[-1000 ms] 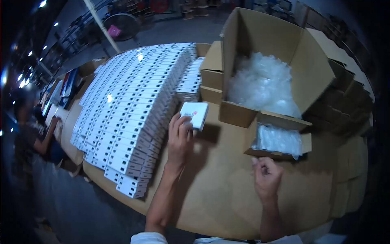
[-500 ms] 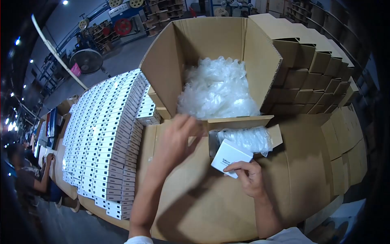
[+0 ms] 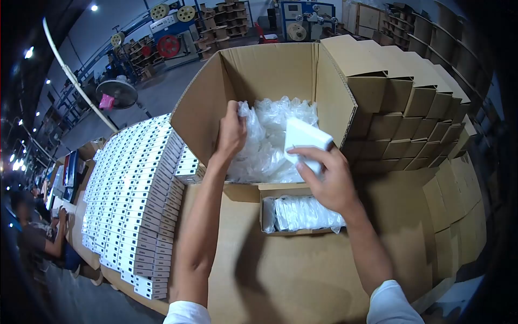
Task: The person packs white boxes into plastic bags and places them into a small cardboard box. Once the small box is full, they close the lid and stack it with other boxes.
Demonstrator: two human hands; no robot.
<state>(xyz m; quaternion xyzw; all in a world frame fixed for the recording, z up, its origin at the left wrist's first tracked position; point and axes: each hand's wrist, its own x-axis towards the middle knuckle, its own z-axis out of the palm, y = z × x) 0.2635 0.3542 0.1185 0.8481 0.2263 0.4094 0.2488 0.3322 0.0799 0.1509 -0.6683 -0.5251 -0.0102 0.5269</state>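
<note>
My right hand (image 3: 332,178) grips a small flat white box (image 3: 305,137) between thumb and fingers, tilted over the front of a large open carton (image 3: 270,62). Inside that carton lies a heap of crumpled clear plastic bags (image 3: 286,112). At the carton's left side, my left hand (image 3: 232,132) is closed on a clear plastic bag (image 3: 251,119) from the heap; its fingertips are partly hidden. Just in front, below both hands, stands a long narrow carton (image 3: 265,218) holding a row of plastic-wrapped white boxes (image 3: 302,212).
Many white boxes (image 3: 129,189) are stacked at left. Folded brown cartons (image 3: 399,113) are piled at right, with more cardboard (image 3: 453,200) along the right edge. Brown cardboard (image 3: 324,275) covers the tabletop. Another person (image 3: 48,237) sits at far left.
My left hand has moved up into the large carton and taken hold of a bag. My right hand has raised the white box from the narrow carton to the large one.
</note>
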